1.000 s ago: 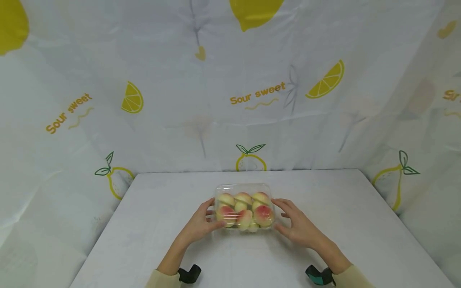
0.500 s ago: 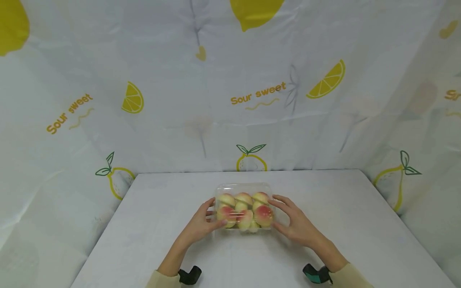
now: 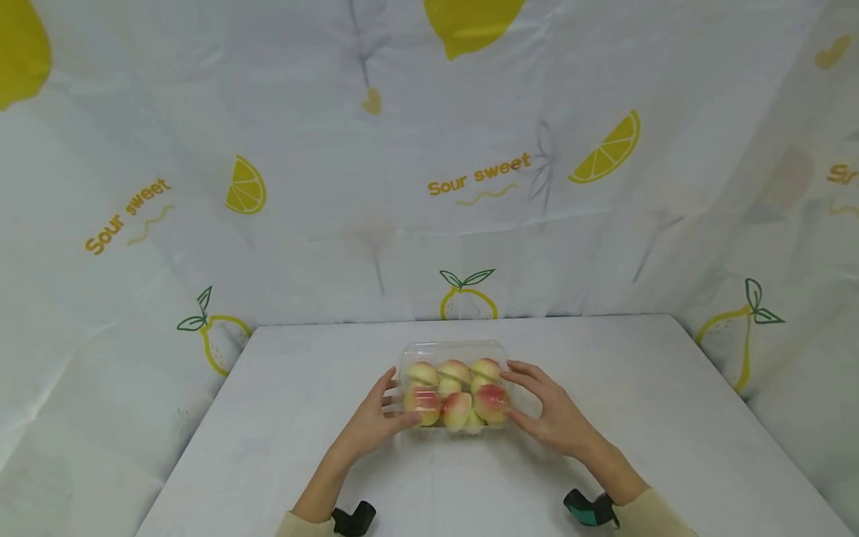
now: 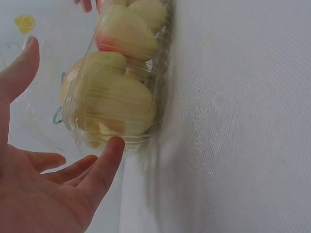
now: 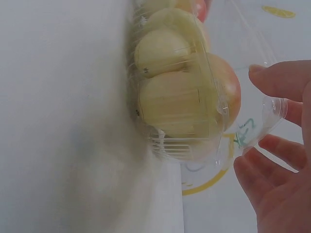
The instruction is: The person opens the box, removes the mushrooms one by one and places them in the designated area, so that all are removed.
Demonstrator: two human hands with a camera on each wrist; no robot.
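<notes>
A clear plastic clamshell box (image 3: 452, 348) filled with several yellow-and-red peaches (image 3: 457, 410) sits on the white table. Its transparent lid (image 5: 275, 109) stands apart from the base rim in the right wrist view. My left hand (image 3: 372, 421) is at the box's left side, fingers loosely spread; in the left wrist view one fingertip (image 4: 115, 144) meets the lower side wall, and the thumb is raised clear. On the opposite side is my right hand (image 3: 557, 418), its fingertips (image 5: 245, 160) right at the lid's corner and its thumb near the lid edge.
The white tabletop (image 3: 302, 388) surrounds the box. Behind and beside it hangs a pale curtain (image 3: 302, 186) with lemon prints. Dark wrist devices (image 3: 354, 517) sit at both wrists, below light sleeves.
My right hand has shifted slightly left and up, closer to the box's right edge. My left hand stays nearly in place, and the box has hardly moved.
</notes>
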